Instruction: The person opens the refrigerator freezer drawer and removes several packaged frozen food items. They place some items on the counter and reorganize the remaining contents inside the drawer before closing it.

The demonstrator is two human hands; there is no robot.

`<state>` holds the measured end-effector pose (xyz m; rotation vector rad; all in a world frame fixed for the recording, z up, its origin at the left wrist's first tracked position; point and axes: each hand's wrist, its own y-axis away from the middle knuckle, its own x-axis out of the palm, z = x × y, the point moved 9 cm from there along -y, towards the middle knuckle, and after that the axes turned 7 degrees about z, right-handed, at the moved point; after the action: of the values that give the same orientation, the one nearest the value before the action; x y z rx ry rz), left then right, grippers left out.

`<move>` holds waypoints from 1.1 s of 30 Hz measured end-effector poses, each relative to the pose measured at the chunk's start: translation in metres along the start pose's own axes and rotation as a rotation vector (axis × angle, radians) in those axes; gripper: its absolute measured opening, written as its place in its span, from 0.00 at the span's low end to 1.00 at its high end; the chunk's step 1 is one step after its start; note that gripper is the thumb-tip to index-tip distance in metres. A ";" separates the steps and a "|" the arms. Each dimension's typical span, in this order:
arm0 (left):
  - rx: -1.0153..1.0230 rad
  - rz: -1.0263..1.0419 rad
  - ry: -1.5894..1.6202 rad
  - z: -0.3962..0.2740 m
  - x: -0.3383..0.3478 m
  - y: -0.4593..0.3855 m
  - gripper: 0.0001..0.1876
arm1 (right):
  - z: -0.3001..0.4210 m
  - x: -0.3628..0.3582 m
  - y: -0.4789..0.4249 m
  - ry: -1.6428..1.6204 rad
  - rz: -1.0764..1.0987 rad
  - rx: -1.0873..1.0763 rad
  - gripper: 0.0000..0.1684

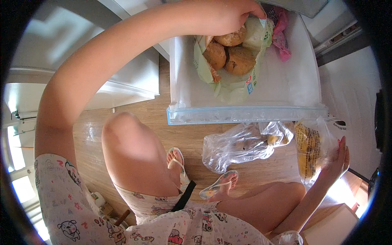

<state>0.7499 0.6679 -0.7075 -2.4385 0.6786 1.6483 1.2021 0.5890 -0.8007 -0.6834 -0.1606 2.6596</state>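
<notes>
My left hand [242,15] reaches over a pulled-out refrigerator drawer [294,88], its fingers pinching the rim of a pale green plastic bag [228,90]. Inside that opened bag lie several round brown root vegetables, probably potatoes [240,61], and a pale, wrapped-looking item [254,33]. Low on the right, my right hand [341,157] is against a clear plastic bag with dark printing and yellow contents [307,150]. Its fingers are partly hidden, so its grip on the film cannot be made out. This bag stands just outside the drawer's blue-edged front.
A crumpled clear plastic bag [239,147] with brownish items lies on the wood floor [147,113] before my feet. Pink plastic [280,39] sits in the drawer's back right. A white bag with writing [337,124] is beside the yellow contents. An open door panel [349,92] stands at right.
</notes>
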 end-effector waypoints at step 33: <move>0.230 0.221 -1.082 -0.010 0.126 -0.041 0.28 | -0.008 0.002 0.006 -0.341 0.014 0.204 0.13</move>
<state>0.8142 0.6641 -0.8236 -1.0407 0.8463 2.3953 1.2022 0.5842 -0.8094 -0.1654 0.0252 2.7363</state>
